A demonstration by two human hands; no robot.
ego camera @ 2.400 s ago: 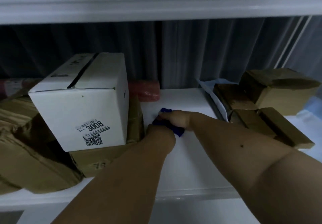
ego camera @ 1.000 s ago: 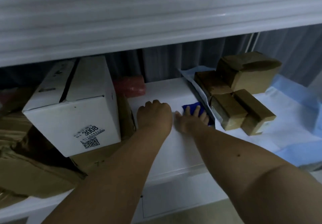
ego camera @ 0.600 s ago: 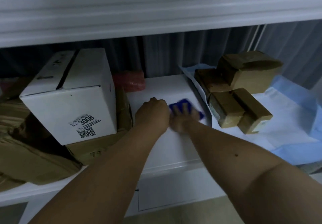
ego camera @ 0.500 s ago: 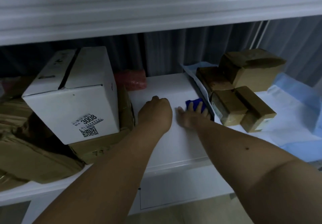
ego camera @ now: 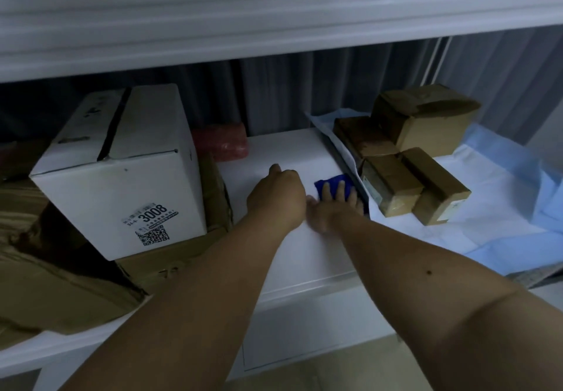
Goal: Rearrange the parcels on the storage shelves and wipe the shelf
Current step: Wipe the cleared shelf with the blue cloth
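While the right hand (ego camera: 330, 208) lies flat with fingers spread across the blue cloth (ego camera: 332, 184), pressing it onto the white shelf (ego camera: 292, 256) right at its right edge, the left hand (ego camera: 278, 197) sits beside it curled in a loose fist, knuckles down, holding nothing visible. White box (ego camera: 122, 174) stacked left on brown cartons; brown parcels (ego camera: 408, 159) clustered right.

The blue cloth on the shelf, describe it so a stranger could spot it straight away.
Look at the bare middle of the white shelf, between the big white box and the brown parcels. The blue cloth lies flat under the right hand, the only deep blue thing there.
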